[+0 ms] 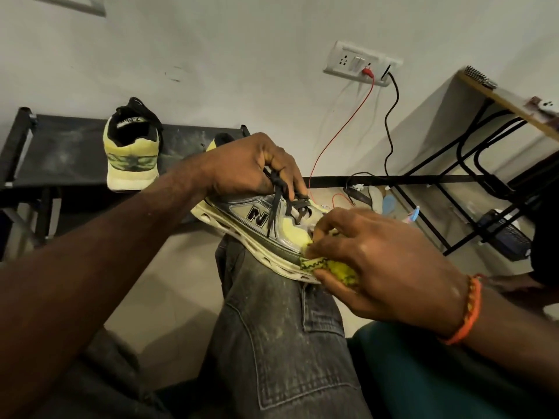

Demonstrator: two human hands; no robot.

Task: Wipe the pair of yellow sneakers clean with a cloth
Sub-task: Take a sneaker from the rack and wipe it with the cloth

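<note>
One yellow and grey sneaker with a black N logo rests on my grey-jeaned knee, toe pointing right. My left hand grips it from above at the collar and black laces. My right hand holds a yellow cloth with a black zigzag edge, pressed against the toe and sole edge. The second yellow sneaker stands on a dusty black rack at the left, heel toward me.
A white wall with a socket plate is ahead; a red wire and a black cable hang from it to the floor. A black-framed table stands at right with clutter beneath. A teal seat is below my right arm.
</note>
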